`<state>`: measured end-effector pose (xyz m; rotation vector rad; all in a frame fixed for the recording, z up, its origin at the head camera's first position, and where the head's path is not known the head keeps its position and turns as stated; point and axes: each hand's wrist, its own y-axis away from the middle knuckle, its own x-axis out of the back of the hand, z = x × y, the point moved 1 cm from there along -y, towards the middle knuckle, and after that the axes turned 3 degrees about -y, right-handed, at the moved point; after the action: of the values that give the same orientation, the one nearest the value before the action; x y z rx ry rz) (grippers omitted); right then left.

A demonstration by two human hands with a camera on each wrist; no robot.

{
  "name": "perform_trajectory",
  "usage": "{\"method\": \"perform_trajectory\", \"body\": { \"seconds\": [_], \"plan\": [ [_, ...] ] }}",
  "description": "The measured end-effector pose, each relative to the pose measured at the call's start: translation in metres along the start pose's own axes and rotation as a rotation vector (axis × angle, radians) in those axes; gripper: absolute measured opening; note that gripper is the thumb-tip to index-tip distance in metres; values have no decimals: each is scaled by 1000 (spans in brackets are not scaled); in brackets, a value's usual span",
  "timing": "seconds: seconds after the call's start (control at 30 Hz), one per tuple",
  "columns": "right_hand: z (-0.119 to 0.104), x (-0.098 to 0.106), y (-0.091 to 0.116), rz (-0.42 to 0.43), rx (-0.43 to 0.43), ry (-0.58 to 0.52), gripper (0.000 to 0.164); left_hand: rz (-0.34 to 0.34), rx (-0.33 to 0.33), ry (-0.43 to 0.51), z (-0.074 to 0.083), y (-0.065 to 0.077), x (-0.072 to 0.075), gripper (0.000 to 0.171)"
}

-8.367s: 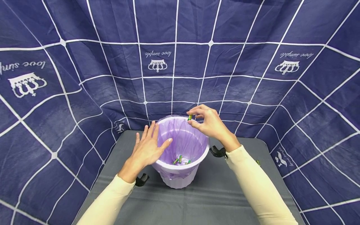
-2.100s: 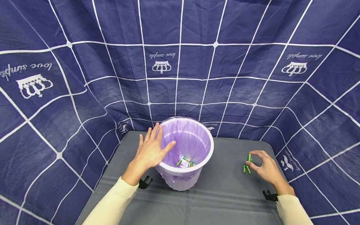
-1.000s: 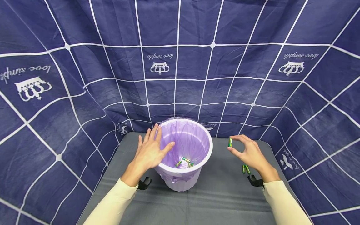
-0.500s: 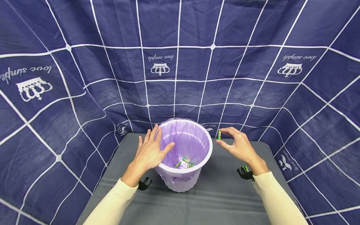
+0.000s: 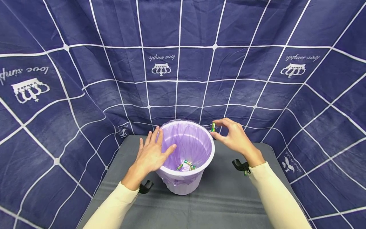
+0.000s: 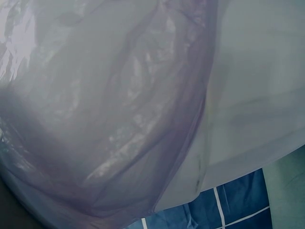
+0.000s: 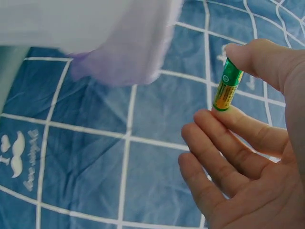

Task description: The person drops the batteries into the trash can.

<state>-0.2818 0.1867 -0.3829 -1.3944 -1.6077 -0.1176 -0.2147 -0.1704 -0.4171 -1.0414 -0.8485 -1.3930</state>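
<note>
My right hand (image 5: 233, 135) pinches a green and yellow battery (image 7: 228, 86) end to end between thumb and index finger, just right of the bin's rim. The other fingers of that hand extend loosely in the right wrist view. A pale purple trash bin (image 5: 183, 187) with a thin purple bag (image 5: 174, 136) lining it stands in the middle. On its left rim rests my left hand (image 5: 151, 156), fingers spread, holding nothing. Several batteries (image 5: 187, 162) lie at the bottom inside the bin. The left wrist view shows only the bag (image 6: 119, 119) folded over the bin's outside.
On the grey table (image 5: 217, 203), another green battery (image 5: 246, 173) shows partly behind the black strap on my right wrist. A dark blue curtain (image 5: 234, 89) with white grid lines encloses the table at the back and both sides.
The right hand picked a battery from the small group on the right, then lifted it leftward and up to the bin's rim. The left hand has stayed at the left rim.
</note>
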Motion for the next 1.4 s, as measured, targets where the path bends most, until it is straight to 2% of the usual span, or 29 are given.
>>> {"method": "perform_trajectory", "body": {
  "seconds": [0.3, 0.67, 1.4],
  "plan": [
    [-25, -6, -29, -69, 9, -33, 51, 12, -5, 3, -2, 0, 0, 106],
    [-47, -20, -51, -117, 38, -56, 53, 3, -3, -4, -7, 1, -2, 108],
    [-73, -41, -74, -186, 50, -87, 50, -5, -13, 1, -3, -2, -1, 107]
  ]
}}
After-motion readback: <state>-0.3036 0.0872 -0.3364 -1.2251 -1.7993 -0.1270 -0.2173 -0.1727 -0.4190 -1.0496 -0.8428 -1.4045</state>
